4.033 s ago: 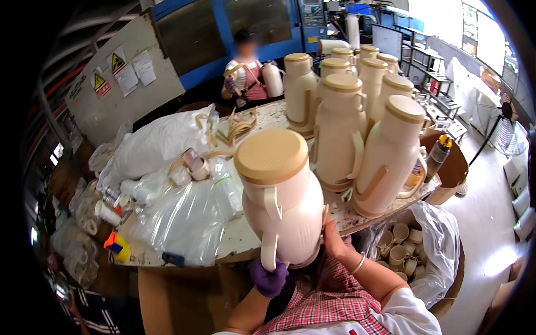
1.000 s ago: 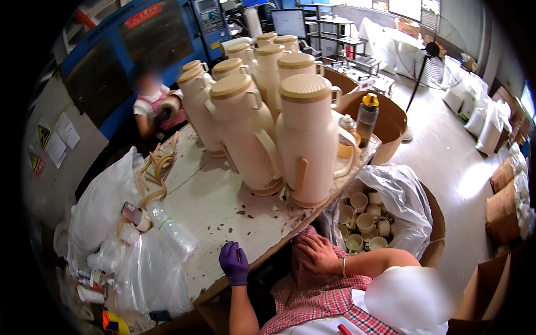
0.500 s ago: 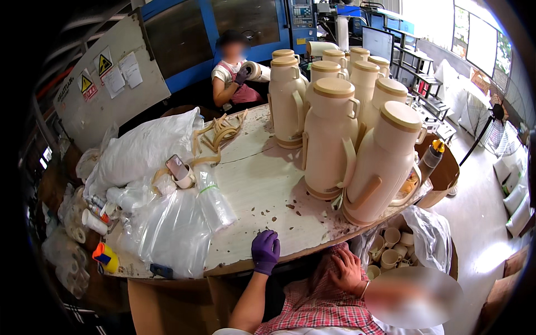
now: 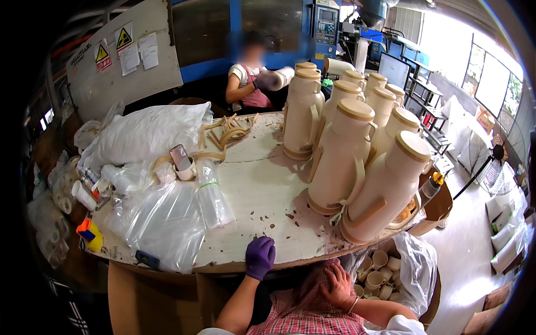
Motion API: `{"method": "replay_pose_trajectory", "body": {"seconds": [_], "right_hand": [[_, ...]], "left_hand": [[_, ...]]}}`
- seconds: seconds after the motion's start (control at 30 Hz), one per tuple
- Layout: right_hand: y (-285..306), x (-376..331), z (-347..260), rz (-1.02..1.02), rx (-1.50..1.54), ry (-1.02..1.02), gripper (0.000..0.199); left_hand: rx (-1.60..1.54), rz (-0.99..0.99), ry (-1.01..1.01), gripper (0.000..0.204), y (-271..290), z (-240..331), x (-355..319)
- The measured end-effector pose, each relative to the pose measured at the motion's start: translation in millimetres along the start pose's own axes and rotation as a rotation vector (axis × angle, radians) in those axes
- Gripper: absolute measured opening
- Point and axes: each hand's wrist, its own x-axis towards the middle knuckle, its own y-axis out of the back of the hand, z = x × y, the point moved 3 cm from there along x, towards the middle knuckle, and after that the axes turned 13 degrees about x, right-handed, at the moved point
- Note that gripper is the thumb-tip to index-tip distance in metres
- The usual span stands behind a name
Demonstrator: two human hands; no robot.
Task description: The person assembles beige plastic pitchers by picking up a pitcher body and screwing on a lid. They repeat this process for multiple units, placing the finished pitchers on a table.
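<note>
My left hand (image 4: 260,258), in a purple glove, rests on the table's near edge with its fingers curled closed and nothing visible in them. My bare right hand (image 4: 338,286) lies flat on the red plaid apron (image 4: 312,301) over my leg, fingers stretched out and a thin band at the wrist. Beyond the hands, to the right, several cream thermos jugs (image 4: 341,159) with tan lids stand on the white table (image 4: 251,192). The nearest jug (image 4: 382,192) leans in the picture close to the table's right edge. Neither hand touches a jug.
Clear plastic bags (image 4: 167,223), a large white sack (image 4: 148,131), a phone (image 4: 180,157) in a cup and tan straps (image 4: 231,131) lie on the left. A bag-lined box of cream cups (image 4: 379,273) stands at right. Across the table sits a co-worker (image 4: 248,84).
The view has shifted, so the scene sits a little differently. My hands hold the same poses. The co-worker's gloved hand and the white piece have moved slightly right.
</note>
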Motion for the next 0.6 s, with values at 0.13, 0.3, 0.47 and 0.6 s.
{"method": "replay_pose_trajectory", "body": {"seconds": [0.13,0.3,0.47,0.6], "right_hand": [[2.3,1.4,-4.1,0.007,-0.014,0.012,0.058],[-2.2,1.7,-0.3,0.013,-0.025,0.007,0.057],[-3.5,1.8,-1.4,-0.001,-0.044,0.009,0.057],[0.6,2.5,-4.5,-0.027,-0.050,-0.007,0.058]], "left_hand": [[-0.018,-0.007,0.029,0.014,6.0,0.4,2.2],[-0.022,0.025,0.025,0.014,7.9,-1.8,1.6],[-0.030,0.026,0.039,0.013,7.8,-4.3,-2.4],[-0.051,0.021,0.055,0.012,8.6,-4.5,-1.0]]}}
